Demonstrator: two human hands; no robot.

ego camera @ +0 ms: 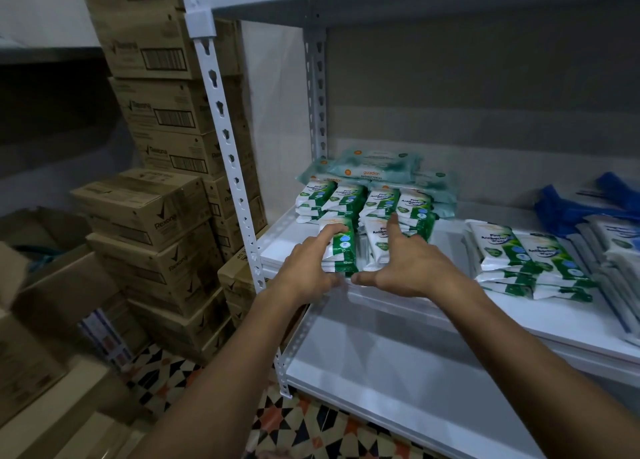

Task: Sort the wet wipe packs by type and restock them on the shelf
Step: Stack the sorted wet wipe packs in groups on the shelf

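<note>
Green-and-white pine wipe packs (367,202) stand in short stacks at the left end of the white shelf (450,306). Pale teal wipe packs (377,167) are piled behind them against the wall. My left hand (308,264) rests on the front left stack (341,247) with straight fingers on top and the thumb at its front edge. My right hand (412,264) lies over the front right stack (377,247), its forefinger pointing up and its thumb stretched left along the front. More green pine packs (530,261) lie in a loose pile further right.
Blue-and-white packs (620,250) and blue plastic wrap (568,209) sit at the shelf's far right. A lower white shelf (398,389) juts out below. Stacked brown cartons (162,153) fill the space left of the perforated shelf post (228,146). Patterned tiles (311,427) cover the floor.
</note>
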